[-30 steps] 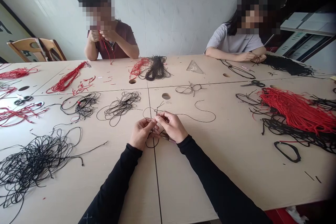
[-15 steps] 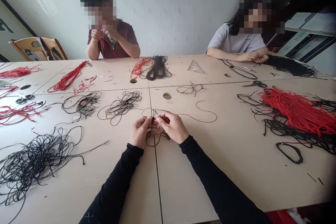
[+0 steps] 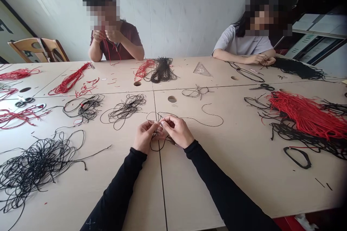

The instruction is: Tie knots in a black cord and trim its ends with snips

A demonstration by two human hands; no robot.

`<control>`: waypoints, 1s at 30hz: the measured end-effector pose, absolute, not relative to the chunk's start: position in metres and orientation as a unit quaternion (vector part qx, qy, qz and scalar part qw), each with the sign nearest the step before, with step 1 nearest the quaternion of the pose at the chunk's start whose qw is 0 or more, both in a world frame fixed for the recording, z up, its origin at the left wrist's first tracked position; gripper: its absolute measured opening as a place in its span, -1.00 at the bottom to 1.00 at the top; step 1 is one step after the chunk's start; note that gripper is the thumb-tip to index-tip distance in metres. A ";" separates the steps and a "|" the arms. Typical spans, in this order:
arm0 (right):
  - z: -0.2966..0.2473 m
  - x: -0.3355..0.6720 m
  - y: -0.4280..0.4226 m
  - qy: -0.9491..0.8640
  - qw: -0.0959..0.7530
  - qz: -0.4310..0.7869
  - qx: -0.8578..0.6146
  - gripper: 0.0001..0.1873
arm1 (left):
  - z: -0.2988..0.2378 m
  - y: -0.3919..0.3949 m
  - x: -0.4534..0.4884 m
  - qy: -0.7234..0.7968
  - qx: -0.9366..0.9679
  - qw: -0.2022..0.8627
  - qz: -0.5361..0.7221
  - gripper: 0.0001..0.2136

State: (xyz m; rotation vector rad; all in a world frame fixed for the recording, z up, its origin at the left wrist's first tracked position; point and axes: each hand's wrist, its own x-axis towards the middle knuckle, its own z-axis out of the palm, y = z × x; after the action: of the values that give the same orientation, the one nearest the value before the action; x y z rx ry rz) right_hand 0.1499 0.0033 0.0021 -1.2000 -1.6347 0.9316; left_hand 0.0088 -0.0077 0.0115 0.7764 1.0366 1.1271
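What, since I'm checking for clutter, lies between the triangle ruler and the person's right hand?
The head view shows a table seam and a small cord tangle, then a loose thin strand nearer the right hand.

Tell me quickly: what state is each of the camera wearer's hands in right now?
Left hand: closed, thumb and fingers pinching thin black cord.
Right hand: closed, fingertips pinched on the cord beside the left; finer detail is too small to tell.
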 end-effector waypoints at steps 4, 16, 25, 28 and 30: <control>0.002 0.150 0.004 -0.636 0.439 0.411 -0.483 -0.69 | 0.011 -0.009 0.010 0.456 0.362 0.653 0.484 -0.69; 0.009 0.149 0.004 -0.645 0.458 0.391 -0.471 -0.70 | 0.011 -0.009 0.011 0.444 0.365 0.654 0.493 -0.72; 0.010 0.155 0.004 -0.662 0.417 0.405 -0.473 -0.73 | 0.008 -0.007 0.010 0.449 0.329 0.644 0.524 -0.70; 0.012 0.156 0.004 -0.692 0.411 0.362 -0.470 -0.75 | 0.007 -0.007 0.010 0.446 0.329 0.646 0.525 -0.70; 0.014 0.156 0.003 -0.700 0.415 0.338 -0.473 -0.76 | 0.007 -0.007 0.009 0.448 0.329 0.644 0.525 -0.70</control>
State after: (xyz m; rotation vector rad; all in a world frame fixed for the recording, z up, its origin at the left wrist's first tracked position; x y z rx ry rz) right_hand 0.1556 0.0032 0.0135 -1.1880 -1.7582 0.8487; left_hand 0.0093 -0.0066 0.0072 0.7502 1.0201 1.1957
